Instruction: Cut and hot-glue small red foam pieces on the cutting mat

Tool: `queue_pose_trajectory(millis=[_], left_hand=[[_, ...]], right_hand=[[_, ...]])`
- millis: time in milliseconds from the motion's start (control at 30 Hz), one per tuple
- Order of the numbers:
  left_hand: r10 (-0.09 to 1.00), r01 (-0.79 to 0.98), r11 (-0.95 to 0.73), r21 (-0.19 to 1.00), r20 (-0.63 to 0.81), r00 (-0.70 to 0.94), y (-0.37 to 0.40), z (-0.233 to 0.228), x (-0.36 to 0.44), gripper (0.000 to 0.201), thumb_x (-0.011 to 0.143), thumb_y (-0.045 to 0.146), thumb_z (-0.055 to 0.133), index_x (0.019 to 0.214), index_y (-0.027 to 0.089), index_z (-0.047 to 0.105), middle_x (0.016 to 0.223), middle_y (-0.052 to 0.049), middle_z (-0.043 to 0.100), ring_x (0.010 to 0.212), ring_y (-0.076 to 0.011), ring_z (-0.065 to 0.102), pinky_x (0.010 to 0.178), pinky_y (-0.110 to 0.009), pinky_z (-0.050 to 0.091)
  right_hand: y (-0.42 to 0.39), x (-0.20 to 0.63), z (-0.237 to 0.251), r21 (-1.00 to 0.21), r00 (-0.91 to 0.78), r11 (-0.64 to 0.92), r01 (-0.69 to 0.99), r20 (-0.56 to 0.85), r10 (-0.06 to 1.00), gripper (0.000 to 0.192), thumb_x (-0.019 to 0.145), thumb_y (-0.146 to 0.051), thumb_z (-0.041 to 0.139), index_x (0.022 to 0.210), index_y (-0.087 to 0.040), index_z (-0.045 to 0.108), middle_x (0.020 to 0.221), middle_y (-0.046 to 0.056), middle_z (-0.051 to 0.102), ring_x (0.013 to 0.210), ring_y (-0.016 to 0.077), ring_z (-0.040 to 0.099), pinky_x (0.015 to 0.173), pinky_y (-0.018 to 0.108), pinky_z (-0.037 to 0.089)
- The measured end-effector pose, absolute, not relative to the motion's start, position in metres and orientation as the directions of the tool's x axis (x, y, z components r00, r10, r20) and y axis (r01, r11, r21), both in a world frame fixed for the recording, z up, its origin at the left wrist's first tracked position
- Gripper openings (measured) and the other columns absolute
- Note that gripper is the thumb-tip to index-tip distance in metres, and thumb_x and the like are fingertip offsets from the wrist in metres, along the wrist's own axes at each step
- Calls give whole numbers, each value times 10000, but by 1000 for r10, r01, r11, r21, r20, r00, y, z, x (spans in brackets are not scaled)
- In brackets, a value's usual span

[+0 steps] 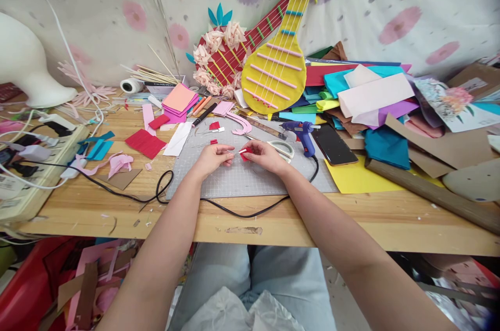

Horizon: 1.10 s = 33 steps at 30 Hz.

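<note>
Pinching a small red paper piece [245,153] between them, the person's left hand [213,156] and right hand [264,154] meet over a grey gridded cutting mat [242,177] at the middle of a wooden work table [297,219]. The right hand's fingers are closed on the red piece, while the left hand's fingertips [230,154] touch its near edge, fingers curled. Two more small red scraps [214,133] lie on the mat just beyond the hands. A blue hot-glue gun [300,132] stands on the mat's far right corner, its black cord [234,208] trailing across the mat's front edge, with a black smartphone [333,146] just beside it. A square of red felt [145,143] lies to the left of the mat. A yellow paper guitar [277,68] leans against the flowered wall cloth behind, next to a heap of coloured paper sheets [367,97].
</note>
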State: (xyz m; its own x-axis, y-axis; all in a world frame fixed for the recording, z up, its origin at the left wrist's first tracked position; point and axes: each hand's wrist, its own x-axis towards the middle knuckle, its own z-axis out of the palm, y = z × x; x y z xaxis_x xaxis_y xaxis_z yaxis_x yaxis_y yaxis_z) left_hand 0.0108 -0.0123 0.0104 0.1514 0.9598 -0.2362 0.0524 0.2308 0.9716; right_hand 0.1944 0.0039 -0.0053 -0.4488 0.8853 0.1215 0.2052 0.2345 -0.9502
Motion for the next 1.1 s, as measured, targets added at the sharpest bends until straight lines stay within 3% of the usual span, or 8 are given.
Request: queue_pose_trajectory(millis=[267,433,567,800,1100], left_hand=[[962,60,182,981,-190,195,-13,8,10,428,559,245,752,940,95,629,629,-10,617,597,-118,597,632,-314,510],[981,133,-44,990,18,192,-13,3,18,404,581,248,729,950,126,618,852,-70,655,768,-146,611,735,-325,493],[981,148,-158,976,137,138,-10,-6,25,318,631,246,684,918,142,595,847,-59,646,786,-137,607,746,-292,482],[987,114,-148,982,140,73,-9,-9,26,269,649,252,658,871,158,537,711,-12,613,685,-125,601,646,-260,486],[985,162,-168,972,159,66,-13,-4,28,292,653,265,661,902,175,539,702,-10,642,666,-124,614,647,-249,469]], right_hand=[[2,192,-4,-960,-406,209,187,118,906,226,731,-396,568,745,-172,539,645,-14,568,594,102,507,597,257,421],[2,189,-5,-961,-372,202,191,120,920,224,728,-399,566,750,-177,545,632,-20,570,577,100,506,584,252,415],[2,185,-7,-976,-363,163,143,101,926,239,715,-411,581,742,-179,536,624,-15,584,569,108,518,586,263,419],[2,181,-7,-993,-339,100,64,73,938,290,669,-446,623,732,-183,518,639,-14,596,576,109,537,597,267,439],[2,180,-6,-985,-309,166,40,146,940,264,673,-439,615,705,-197,516,628,-23,575,591,112,541,596,264,439]])
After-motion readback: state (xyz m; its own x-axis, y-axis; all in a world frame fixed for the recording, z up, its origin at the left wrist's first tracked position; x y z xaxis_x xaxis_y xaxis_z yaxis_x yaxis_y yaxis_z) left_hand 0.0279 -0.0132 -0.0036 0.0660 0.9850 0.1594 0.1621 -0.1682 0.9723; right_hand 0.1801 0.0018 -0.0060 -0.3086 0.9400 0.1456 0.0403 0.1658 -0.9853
